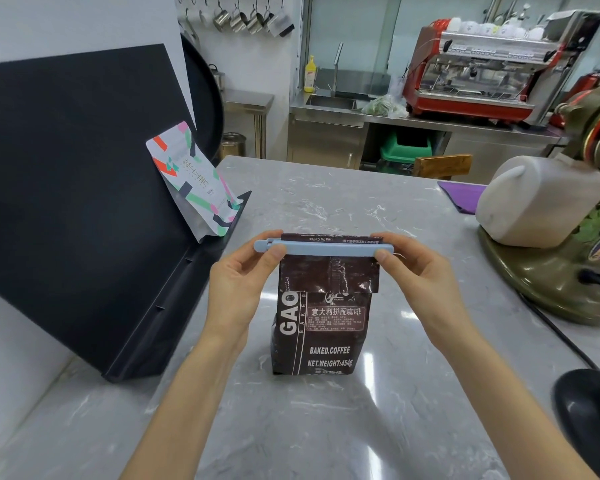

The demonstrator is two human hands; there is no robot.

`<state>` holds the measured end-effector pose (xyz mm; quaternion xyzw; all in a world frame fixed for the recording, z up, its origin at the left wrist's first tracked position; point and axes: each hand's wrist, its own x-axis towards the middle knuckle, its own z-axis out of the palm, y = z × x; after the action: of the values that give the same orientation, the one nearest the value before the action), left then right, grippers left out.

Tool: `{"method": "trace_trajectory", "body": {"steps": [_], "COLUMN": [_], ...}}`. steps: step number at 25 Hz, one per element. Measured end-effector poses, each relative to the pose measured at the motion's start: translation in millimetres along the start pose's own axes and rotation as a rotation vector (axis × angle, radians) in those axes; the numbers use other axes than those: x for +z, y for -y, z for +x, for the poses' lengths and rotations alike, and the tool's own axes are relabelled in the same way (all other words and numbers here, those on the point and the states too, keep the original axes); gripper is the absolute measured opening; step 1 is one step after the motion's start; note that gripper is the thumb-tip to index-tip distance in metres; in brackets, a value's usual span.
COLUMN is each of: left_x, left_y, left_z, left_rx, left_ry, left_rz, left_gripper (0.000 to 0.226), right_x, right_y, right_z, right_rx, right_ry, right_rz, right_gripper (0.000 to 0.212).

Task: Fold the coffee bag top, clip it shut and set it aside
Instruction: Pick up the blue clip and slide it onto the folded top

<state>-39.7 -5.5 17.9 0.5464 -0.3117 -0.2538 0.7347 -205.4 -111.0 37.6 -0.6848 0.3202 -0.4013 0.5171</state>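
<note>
Grey marbled stone forms the counter [378, 209], with a steel kitchen bench and one red espresso machine [482, 71] along the far wall. One dark brown coffee bag [321, 327] stands upright on the counter, near its front middle. Two bags show in all: the second, a white patterned pouch [193, 187], leans against a black slanted board [73, 188] to the left of the coffee bag and beyond it. To the coffee bag's right sit one white plastic jug [534, 199] and one purple cloth [461, 195], well apart from it.

White print on the coffee bag reads "GAO BAKED", "BAKED.COFFEE" and "NET.WEIGHT:454g". Its top is folded down toward the camera into a flap. One pale blue clip [326, 249] lies level across the top of that fold, sticking out past the bag on both sides.

Two bare hands hold the clip. The left hand [238, 282] pinches its left end between thumb and fingers; the right hand [420, 278] pinches its right end the same way.
</note>
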Motion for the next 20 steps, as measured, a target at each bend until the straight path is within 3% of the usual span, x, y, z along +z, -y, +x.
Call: {"method": "trace_trajectory", "body": {"steps": [10,20], "left_x": [-1.9,-6.6], "left_y": [0.1,24.5], "left_z": [-0.6,-18.8], "left_rx": [0.017,0.018], "left_ry": [0.039,0.25], "left_rz": [0.04,0.155], "left_gripper": [0.025,0.045], "right_x": [2.9,8.4], "right_y": [-4.8,-37.6], "right_z": [-2.5,-20.6], "right_rx": [-0.02,0.023], "right_ry": [-0.009,0.126], "right_rz": [0.023,0.005], "right_gripper": [0.018,0.046]}}
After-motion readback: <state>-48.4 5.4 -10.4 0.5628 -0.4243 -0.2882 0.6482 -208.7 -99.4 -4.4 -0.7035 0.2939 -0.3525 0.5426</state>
